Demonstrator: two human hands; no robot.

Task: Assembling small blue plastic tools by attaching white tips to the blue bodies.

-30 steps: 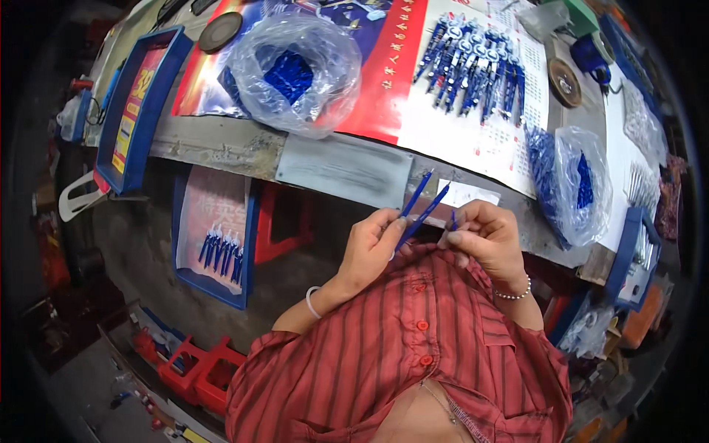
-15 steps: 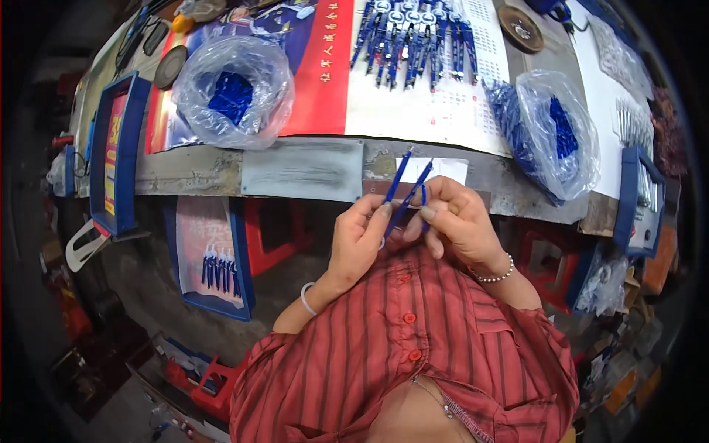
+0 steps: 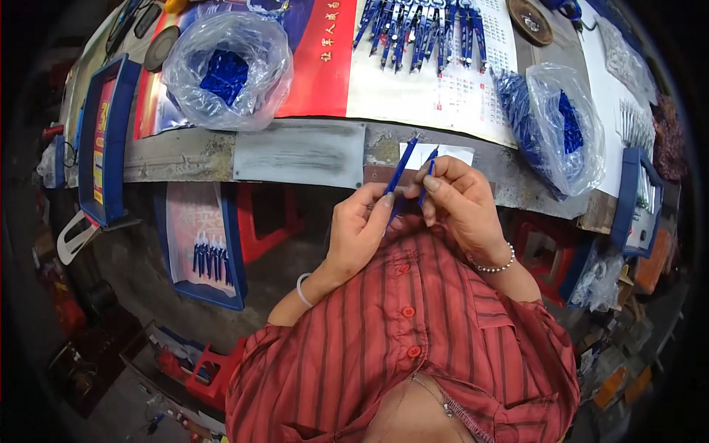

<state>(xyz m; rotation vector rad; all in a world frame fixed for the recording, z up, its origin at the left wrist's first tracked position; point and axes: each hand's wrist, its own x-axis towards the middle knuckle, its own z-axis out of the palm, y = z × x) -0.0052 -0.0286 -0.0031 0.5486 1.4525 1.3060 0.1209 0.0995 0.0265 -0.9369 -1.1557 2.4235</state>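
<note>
My left hand (image 3: 356,230) is closed on a slim blue stick-like piece (image 3: 403,164) with a narrow tip, held slanting up and away. Beside it, my right hand (image 3: 467,205) pinches a second, shorter-looking blue piece (image 3: 429,174) between thumb and fingers, its pointed tip upward. The two hands are close together in front of my striped red shirt, just off the table's near edge. My fingers hide the lower ends of both pieces. At the far side of the table lies a row of blue two-legged pieces (image 3: 422,33), which look like drawing compasses.
Clear plastic bags with blue parts stand on the table to the left (image 3: 262,92) and right (image 3: 545,111). A grey plate (image 3: 299,151) lies along the near edge. Blue trays sit at the left (image 3: 112,140), below the table (image 3: 240,258), and at the right (image 3: 629,199).
The pointed piece has come away from beside the left hand's piece, and my right hand now holds it upright, nearer its tip. The view has shifted slightly.
</note>
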